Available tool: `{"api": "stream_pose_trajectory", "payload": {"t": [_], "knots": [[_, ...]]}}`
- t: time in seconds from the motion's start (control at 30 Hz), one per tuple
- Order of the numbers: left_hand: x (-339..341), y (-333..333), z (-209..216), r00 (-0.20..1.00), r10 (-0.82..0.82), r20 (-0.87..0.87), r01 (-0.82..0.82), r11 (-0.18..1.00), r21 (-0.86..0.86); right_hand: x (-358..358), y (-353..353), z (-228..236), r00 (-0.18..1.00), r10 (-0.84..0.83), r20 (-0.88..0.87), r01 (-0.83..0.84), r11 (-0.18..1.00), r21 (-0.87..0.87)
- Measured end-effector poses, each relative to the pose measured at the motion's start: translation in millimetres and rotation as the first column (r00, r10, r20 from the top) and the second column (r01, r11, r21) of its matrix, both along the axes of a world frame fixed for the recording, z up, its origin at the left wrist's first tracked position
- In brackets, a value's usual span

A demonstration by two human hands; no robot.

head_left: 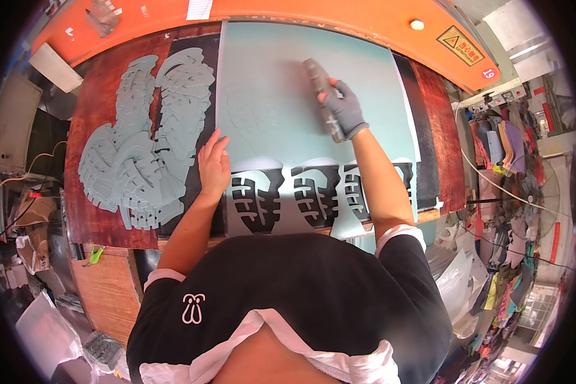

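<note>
My right hand (345, 114), in a grey glove with bare fingertips, grips a blurred cutting die (314, 78) tilted on its edge above a pale teal sheet (269, 70). Along the near side of this sheet runs a row of shoe-upper-shaped cutouts (255, 203), with black board showing through them. My left hand (215, 164) is bare, its fingers stretched out at the left edge of the sheet. A faint outline marks the sheet just beyond that hand. Left of it lie overlapping piles of slotted, pale teal cut pieces (184, 89).
An orange machine beam (339, 14) spans the far side of the reddish-brown table (96, 83). Black board (419, 121) shows along the sheet's right side. Hanging coloured pieces (505, 144) and a fan (539, 192) stand to the right. A wooden cabinet (109, 288) is at the near left.
</note>
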State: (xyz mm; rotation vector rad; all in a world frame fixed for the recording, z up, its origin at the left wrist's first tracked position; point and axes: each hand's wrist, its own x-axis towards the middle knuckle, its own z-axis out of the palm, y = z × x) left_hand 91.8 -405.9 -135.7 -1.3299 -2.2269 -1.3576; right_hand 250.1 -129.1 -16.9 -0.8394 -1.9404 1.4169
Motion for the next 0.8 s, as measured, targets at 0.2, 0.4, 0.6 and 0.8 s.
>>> {"api": "stream_pose_trajectory", "payload": {"t": [0.2, 0.4, 0.6, 0.8], "knots": [[-1, 1, 2, 1.000, 0.009, -0.022, -0.009, 1.000, -0.001, 30, 21, 33, 0.988, -0.069, -0.137, 0.054, 0.993, -0.107], [-3, 1, 2, 1.000, 0.004, -0.029, -0.004, 1.000, -0.003, 19, 0, 18, 0.993, -0.118, 0.001, 0.117, 0.986, 0.118], [-3, -1, 4, 1.000, 0.007, -0.024, -0.007, 1.000, 0.001, -21, -35, -12, 0.960, -0.183, 0.213, 0.040, 0.841, 0.540], [-3, -3, 7, 1.000, -0.005, -0.009, 0.005, 1.000, 0.014, -31, -48, -19, 0.813, -0.300, 0.499, -0.183, 0.682, 0.708]]}}
